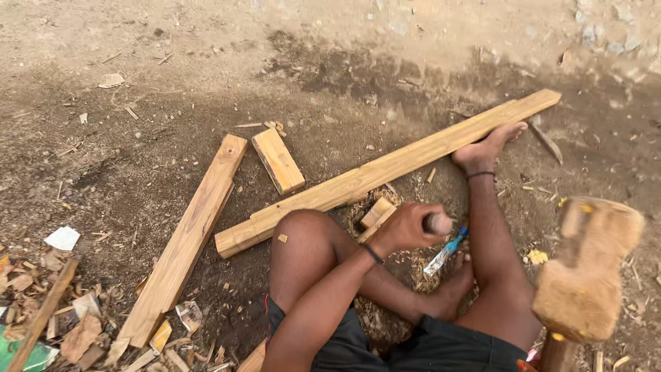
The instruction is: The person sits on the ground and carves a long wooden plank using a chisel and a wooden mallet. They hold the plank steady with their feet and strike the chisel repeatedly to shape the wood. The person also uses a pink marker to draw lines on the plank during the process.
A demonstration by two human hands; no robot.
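Note:
I sit on bare earth with my legs folded. My left hand (406, 227) is closed around a chisel handle (438, 222), whose round end sticks out of the fist, above a small wood block (376, 212). A blurred wooden mallet (585, 269) hangs in the air at the right; its handle runs off the bottom edge and my right hand is out of the picture. My foot (486, 148) presses on a long plank (385, 169) that lies slantwise. A slim blue and silver object (446, 251) lies by my shin.
A second plank (182, 248) lies to the left, with a short block (277, 160) beside its far end. Wood chips and scraps (76, 331) are heaped at the lower left, with a white scrap (63, 238) nearby. A thin stick (546, 142) lies beyond the foot.

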